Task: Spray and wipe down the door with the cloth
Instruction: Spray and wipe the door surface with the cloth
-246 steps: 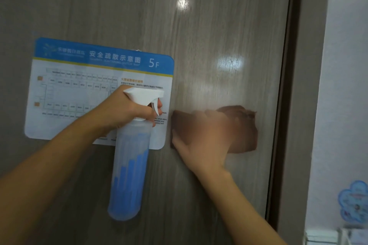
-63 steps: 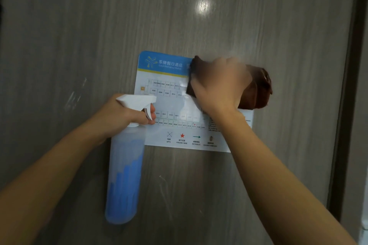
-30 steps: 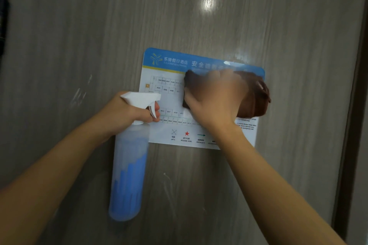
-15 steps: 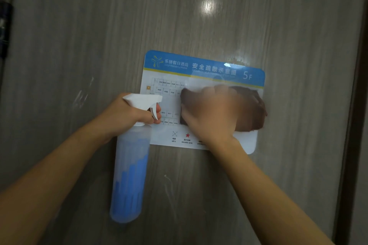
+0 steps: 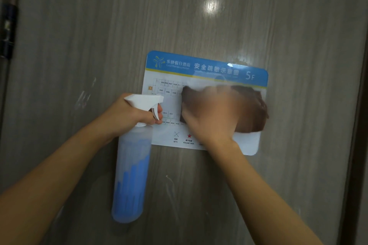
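Your right hand [image 5: 211, 115], blurred, presses the brown cloth [image 5: 252, 111] on the door's [image 5: 199, 16] evacuation sign [image 5: 209, 67]; fingers indistinct. Your left hand [image 5: 127, 114] grips the spray bottle [image 5: 132, 165].

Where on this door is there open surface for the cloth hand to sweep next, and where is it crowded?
Bare door lies above the evacuation sign, between the sign and the right frame, and below it beside the right forearm. It is crowded mid-left, where the left hand grips the spray bottle beside the right hand on the cloth.

Bare door [image 5: 258, 16] surrounds the sign [image 5: 247, 145]; frame [image 5: 356, 145] bounds the right.
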### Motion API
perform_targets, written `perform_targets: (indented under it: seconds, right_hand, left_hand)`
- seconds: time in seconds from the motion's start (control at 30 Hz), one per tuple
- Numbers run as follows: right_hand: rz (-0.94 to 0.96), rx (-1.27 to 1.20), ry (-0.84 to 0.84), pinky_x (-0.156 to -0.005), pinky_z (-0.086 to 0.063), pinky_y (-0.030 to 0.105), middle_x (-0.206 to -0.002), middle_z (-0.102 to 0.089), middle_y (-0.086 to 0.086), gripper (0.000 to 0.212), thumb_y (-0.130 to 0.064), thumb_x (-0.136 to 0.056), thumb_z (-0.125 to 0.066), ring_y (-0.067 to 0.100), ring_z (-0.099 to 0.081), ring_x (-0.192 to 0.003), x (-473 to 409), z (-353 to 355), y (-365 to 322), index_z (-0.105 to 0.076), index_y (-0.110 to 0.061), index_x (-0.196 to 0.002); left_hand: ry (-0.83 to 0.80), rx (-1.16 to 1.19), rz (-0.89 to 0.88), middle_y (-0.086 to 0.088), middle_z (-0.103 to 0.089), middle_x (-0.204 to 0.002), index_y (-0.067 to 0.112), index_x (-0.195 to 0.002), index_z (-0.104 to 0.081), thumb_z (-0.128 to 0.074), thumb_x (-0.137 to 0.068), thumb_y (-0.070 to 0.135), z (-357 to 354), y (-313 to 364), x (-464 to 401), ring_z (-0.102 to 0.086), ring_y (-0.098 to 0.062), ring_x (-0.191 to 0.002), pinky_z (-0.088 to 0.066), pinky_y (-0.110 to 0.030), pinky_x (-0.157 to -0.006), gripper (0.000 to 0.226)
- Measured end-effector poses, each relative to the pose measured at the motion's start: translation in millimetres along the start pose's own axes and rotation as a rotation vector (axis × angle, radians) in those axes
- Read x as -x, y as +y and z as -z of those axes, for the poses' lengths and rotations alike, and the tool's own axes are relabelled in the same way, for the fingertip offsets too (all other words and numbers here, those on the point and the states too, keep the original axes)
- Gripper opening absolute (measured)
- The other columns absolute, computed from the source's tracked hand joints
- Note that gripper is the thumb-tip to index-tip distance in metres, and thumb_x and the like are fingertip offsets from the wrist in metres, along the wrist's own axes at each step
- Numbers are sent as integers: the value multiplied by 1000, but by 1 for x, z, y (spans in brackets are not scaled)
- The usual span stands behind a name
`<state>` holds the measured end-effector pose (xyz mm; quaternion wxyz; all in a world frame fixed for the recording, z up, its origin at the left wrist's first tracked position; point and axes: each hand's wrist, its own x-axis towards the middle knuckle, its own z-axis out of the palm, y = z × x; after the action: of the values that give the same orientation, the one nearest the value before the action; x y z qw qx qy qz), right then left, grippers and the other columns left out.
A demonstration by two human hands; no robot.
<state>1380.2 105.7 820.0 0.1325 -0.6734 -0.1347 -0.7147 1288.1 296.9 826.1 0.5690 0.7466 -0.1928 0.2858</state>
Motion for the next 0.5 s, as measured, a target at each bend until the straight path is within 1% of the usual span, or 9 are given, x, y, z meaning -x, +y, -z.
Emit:
perform_targets:
  seconds: [0.13,0.2,0.27,0.3,0.37,0.43,0.5]
  right_hand:
    - [98,12,-47,-90,-32,47,-96,-53,9,56,-65,-68,-61,29,-44,-92,36,2,6,-61,-14,-90]
    - [130,16,-59,-88,-32,47,-96,-53,9,56,-66,-69,-60,29,-43,-91,38,2,8,-61,-14,-90]
    - [146,21,-50,-87,-33,47,-95,-53,9,56,-67,-71,-58,29,-42,-90,30,1,8,-60,-14,-90]
    - [142,25,-38,-86,-32,47,-95,-52,10,56,-67,-72,-56,28,-41,-90,23,1,6,-59,-13,-89]
    - [102,32,-12,-87,-32,48,-95,-53,11,57,-67,-73,-54,29,-43,-90,4,-1,2,-58,-12,-89]
    - [42,35,6,-88,-33,50,-96,-53,12,58,-67,-74,-51,31,-46,-91,-21,-3,-4,-57,-11,-90]
    - [-13,30,22,-87,-32,49,-96,-53,12,58,-67,-74,-52,32,-48,-92,-46,-4,-10,-57,-11,-90]
  left_hand:
    - [14,-8,26,-7,-77,-82,1,-87,-74,-76,-51,2,0,1,-1,-72,-11,-77,-56,-15,-69,36]
    - [11,-27,36,-7,-77,-84,4,-87,-74,-81,-56,-4,0,0,-2,-73,-12,-80,-56,-15,-69,32]
    - [14,-21,48,-5,-77,-82,5,-86,-74,-80,-63,-10,0,0,-2,-73,-11,-79,-55,-15,-66,28]
    - [18,-15,51,-5,-77,-81,5,-86,-74,-79,-64,-11,-1,0,-2,-73,-10,-78,-55,-14,-65,28]
    - [18,-10,44,-5,-77,-80,4,-85,-74,-80,-57,-4,0,1,-1,-73,-10,-77,-55,-15,-66,30]
    - [9,-13,34,-6,-76,-80,3,-84,-74,-75,-52,4,0,2,-1,-73,-10,-77,-56,-16,-68,32]
    - [3,-16,30,-6,-76,-80,2,-84,-73,-73,-52,5,-1,3,-1,-72,-10,-77,-56,-16,-70,33]
